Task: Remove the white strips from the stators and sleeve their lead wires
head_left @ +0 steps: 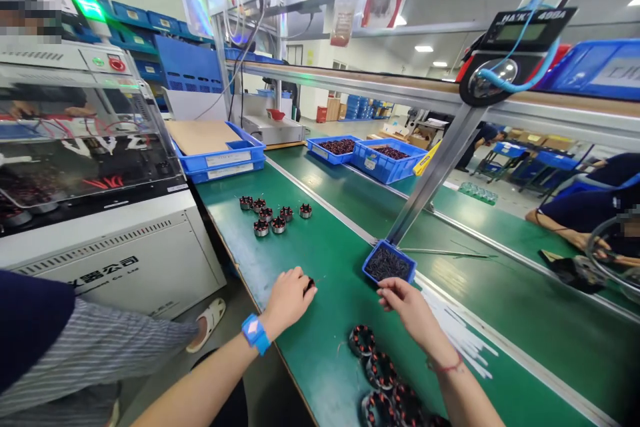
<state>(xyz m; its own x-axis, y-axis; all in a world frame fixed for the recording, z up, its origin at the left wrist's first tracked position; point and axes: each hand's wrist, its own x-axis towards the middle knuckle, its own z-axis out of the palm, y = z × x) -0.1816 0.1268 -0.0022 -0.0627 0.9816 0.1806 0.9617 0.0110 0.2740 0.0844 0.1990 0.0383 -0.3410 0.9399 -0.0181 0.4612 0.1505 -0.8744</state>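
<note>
My left hand [289, 298], with a blue wristband, is closed around a small motor stator [309, 285] on the green bench; only a bit of it shows past the fingers. My right hand [400, 300] is at the near edge of a small blue bin [367, 271] of thin black pieces [387, 263]. Its thumb and fingertips are pinched together, and whatever they hold is too small to make out. Several wound stators [278, 224] stand in a group beyond my left hand. More stators [381, 369] lie in the foreground, left of my right forearm.
A metal post [425, 177] rises behind the small bin. White strips [460, 333] lie right of my right hand. Larger blue bins [385, 170] stand farther back. A machine [100, 213] and a person's striped trousers [115, 340] are at left; another person's arms [565, 230] are at right.
</note>
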